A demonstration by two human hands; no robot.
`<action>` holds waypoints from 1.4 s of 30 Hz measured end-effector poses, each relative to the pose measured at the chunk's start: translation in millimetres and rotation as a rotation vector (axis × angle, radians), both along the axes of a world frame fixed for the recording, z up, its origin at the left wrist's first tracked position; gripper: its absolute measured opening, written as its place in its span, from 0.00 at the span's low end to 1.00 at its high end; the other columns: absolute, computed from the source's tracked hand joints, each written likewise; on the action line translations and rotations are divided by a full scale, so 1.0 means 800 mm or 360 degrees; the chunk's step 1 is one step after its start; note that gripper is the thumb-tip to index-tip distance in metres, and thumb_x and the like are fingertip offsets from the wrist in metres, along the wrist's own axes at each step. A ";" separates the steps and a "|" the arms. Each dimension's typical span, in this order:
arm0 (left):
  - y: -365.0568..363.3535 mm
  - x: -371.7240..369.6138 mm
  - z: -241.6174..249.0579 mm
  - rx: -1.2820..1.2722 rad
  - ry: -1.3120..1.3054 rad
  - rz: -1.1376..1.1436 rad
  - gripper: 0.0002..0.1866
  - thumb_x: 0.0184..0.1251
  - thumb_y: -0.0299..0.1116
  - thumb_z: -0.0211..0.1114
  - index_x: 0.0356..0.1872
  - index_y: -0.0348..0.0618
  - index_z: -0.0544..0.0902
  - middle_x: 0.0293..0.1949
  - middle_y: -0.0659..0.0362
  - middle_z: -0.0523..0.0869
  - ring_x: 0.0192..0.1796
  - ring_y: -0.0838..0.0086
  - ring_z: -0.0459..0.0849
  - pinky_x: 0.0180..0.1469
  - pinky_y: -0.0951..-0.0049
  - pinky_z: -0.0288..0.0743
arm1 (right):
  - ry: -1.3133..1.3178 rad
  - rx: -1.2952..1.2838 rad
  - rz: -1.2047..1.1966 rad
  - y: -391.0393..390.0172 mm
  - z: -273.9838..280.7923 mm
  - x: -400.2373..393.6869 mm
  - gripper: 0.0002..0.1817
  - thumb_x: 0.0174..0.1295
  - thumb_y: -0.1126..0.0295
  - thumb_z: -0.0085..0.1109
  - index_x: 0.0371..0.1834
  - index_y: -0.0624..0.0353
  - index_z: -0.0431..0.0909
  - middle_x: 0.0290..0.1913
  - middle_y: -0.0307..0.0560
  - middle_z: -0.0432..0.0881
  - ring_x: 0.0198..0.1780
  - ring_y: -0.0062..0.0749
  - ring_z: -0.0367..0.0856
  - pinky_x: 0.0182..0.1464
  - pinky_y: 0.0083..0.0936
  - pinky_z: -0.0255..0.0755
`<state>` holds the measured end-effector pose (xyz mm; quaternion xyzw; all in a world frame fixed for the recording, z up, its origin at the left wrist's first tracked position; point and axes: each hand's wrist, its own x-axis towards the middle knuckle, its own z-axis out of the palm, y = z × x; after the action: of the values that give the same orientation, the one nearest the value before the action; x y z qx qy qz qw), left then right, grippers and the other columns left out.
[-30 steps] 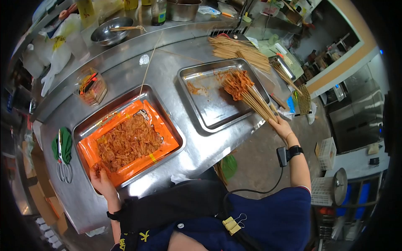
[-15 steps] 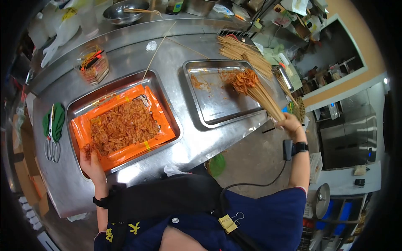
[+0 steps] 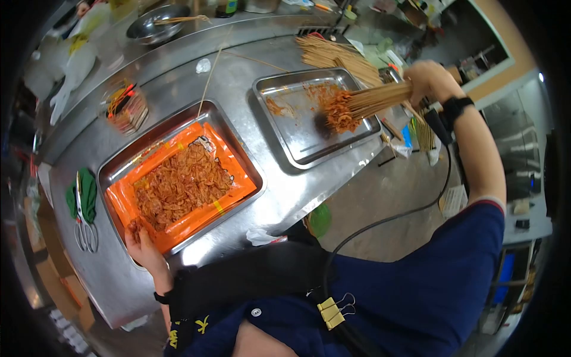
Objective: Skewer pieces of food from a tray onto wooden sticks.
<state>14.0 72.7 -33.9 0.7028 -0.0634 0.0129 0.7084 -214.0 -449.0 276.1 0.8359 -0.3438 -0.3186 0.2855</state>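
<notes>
My right hand (image 3: 429, 80) is closed around the bare ends of a thick bundle of wooden skewers (image 3: 380, 101). Red-sauced meat (image 3: 342, 113) covers their other ends, which hang over a shallow metal tray (image 3: 297, 153) smeared with sauce. At the left, my left hand (image 3: 143, 245) is at the near-left corner of a deeper metal tray (image 3: 262, 178), its fingertips pinched on a small piece of sauced meat (image 3: 134, 227). Inside that tray an orange plastic bag (image 3: 237, 191) lies cut open, with a heap of sauced meat slices (image 3: 184, 181) on it.
Scissors (image 3: 83, 223) lie on a green cloth (image 3: 84, 193) at the left. Behind the trays stand a clear container (image 3: 126, 110) and a metal bowl (image 3: 156, 25). Loose skewers (image 3: 339, 58) are piled behind the shallow tray. Crumpled plastic (image 3: 262, 238) lies at the table's near edge.
My right hand has moved up and away with the skewer bundle, which now lies closer to level. My left hand stays at the deeper tray's corner. The view has shifted slightly.
</notes>
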 end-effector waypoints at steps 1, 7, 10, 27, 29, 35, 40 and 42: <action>-0.001 0.000 0.000 -0.0032 0.0017 -0.0010 0.11 0.62 0.20 0.51 0.46 0.30 0.72 0.42 0.58 0.78 0.43 0.76 0.77 0.47 0.80 0.70 | 0.0122 0.0015 0.0153 -0.021 -0.011 0.004 0.25 0.27 0.62 0.71 0.36 0.53 0.81 0.32 0.47 0.83 0.39 0.41 0.81 0.41 0.32 0.74; -0.008 -0.005 0.013 -0.0019 0.0074 0.0068 0.11 0.61 0.19 0.51 0.44 0.30 0.73 0.41 0.57 0.78 0.44 0.76 0.76 0.48 0.79 0.70 | 0.0458 -0.0204 0.0060 -0.003 -0.037 0.068 0.14 0.30 0.68 0.67 0.27 0.54 0.83 0.31 0.46 0.83 0.39 0.38 0.81 0.41 0.28 0.74; 0.000 0.001 0.004 -0.0143 0.0165 -0.0001 0.10 0.61 0.20 0.51 0.44 0.31 0.73 0.41 0.57 0.78 0.42 0.76 0.76 0.47 0.78 0.70 | 0.0489 -0.0244 -0.0046 0.013 -0.038 0.076 0.14 0.29 0.68 0.68 0.26 0.54 0.84 0.31 0.46 0.83 0.38 0.36 0.82 0.42 0.26 0.75; 0.004 0.003 -0.012 -0.0294 0.0089 0.0011 0.10 0.62 0.20 0.52 0.44 0.32 0.73 0.40 0.57 0.78 0.40 0.77 0.77 0.43 0.79 0.71 | 0.0024 -0.0258 -0.0145 0.015 -0.035 -0.001 0.14 0.19 0.72 0.66 0.19 0.56 0.83 0.26 0.49 0.82 0.32 0.37 0.82 0.36 0.28 0.75; 0.006 0.004 -0.017 -0.0214 0.0029 0.0033 0.10 0.62 0.20 0.52 0.44 0.34 0.73 0.38 0.58 0.79 0.36 0.78 0.77 0.36 0.82 0.72 | -0.0382 -0.0147 -0.0300 -0.004 -0.048 -0.061 0.15 0.23 0.70 0.65 0.22 0.60 0.82 0.25 0.51 0.82 0.32 0.37 0.82 0.36 0.28 0.75; 0.004 0.008 -0.008 -0.0150 0.0155 -0.0127 0.10 0.62 0.19 0.51 0.44 0.32 0.73 0.41 0.59 0.78 0.43 0.77 0.76 0.47 0.79 0.69 | -0.1552 0.0613 -0.0813 -0.030 -0.215 -0.191 0.25 0.35 0.63 0.68 0.39 0.62 0.77 0.27 0.48 0.80 0.27 0.31 0.79 0.30 0.26 0.74; -0.005 -0.002 0.007 -0.0129 0.0050 -0.0092 0.09 0.62 0.19 0.51 0.43 0.33 0.74 0.40 0.59 0.78 0.41 0.78 0.75 0.46 0.80 0.69 | -0.1861 0.0851 -0.1052 0.028 -0.306 -0.188 0.29 0.48 0.57 0.63 0.51 0.60 0.68 0.21 0.46 0.76 0.19 0.29 0.74 0.23 0.28 0.70; -0.006 -0.004 0.009 -0.0105 0.0044 -0.0118 0.09 0.62 0.19 0.51 0.43 0.33 0.74 0.39 0.59 0.78 0.41 0.78 0.75 0.46 0.80 0.69 | -0.1814 0.0784 -0.0998 0.021 -0.307 -0.185 0.25 0.50 0.58 0.63 0.48 0.58 0.69 0.19 0.42 0.73 0.15 0.25 0.71 0.19 0.25 0.66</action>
<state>11.0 67.9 -26.4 0.6765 -0.0789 -0.0210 0.7319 -362.0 -432.4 30.6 0.7746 -0.5829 0.0337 -0.2431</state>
